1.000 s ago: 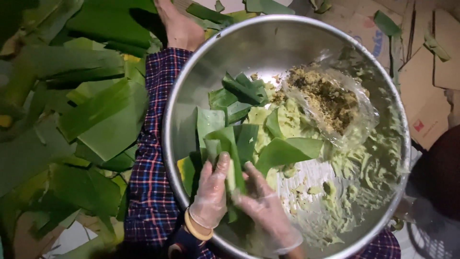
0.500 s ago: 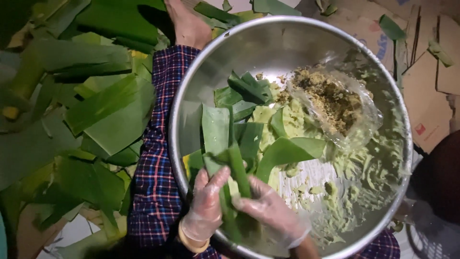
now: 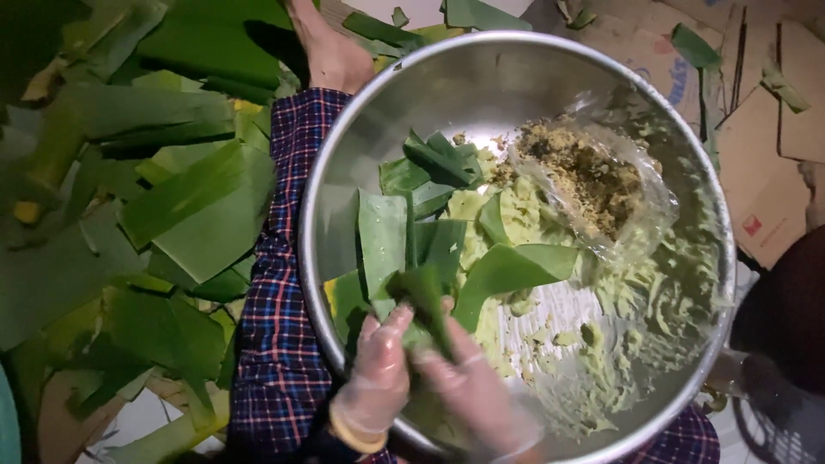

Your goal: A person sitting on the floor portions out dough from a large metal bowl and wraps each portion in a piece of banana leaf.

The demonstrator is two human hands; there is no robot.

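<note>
- Green leaves (image 3: pixel 198 206) lay all over the floor on the left, and flat brown cardboard (image 3: pixel 773 172) lay on the right.
- A big shiny metal bowl (image 3: pixel 447 77) sat on the person's lap, over a leg in blue and red checked cloth (image 3: pixel 279 344).
- A bare foot (image 3: pixel 331 56) showed just above the bowl's rim.
- The left hand (image 3: pixel 378 378) wore a thin see-through glove and had a yellow band at the wrist.
- The right hand (image 3: pixel 473 391) wore the same kind of glove.
- Both hands were low in the bowl, close together and touching.
- A folded leaf piece (image 3: pixel 421 296) stood between the two hands, at the near side of the bowl.
- The left fingers (image 3: pixel 391 331) were closed on the folded leaf piece from the left.
- The right fingers (image 3: pixel 451 348) were pressed on it from the right, so both hands clamped it.
- More cut leaf strips (image 3: pixel 387 232) lay flat in the bowl just above the hands.
- Pale green mash (image 3: pixel 636 292) was smeared over the bottom and right side of the bowl.
- A clear plastic bag (image 3: pixel 636 223) with brown crumbly filling (image 3: pixel 593 172) lay at the far right of the bowl, well apart from the hands.
</note>
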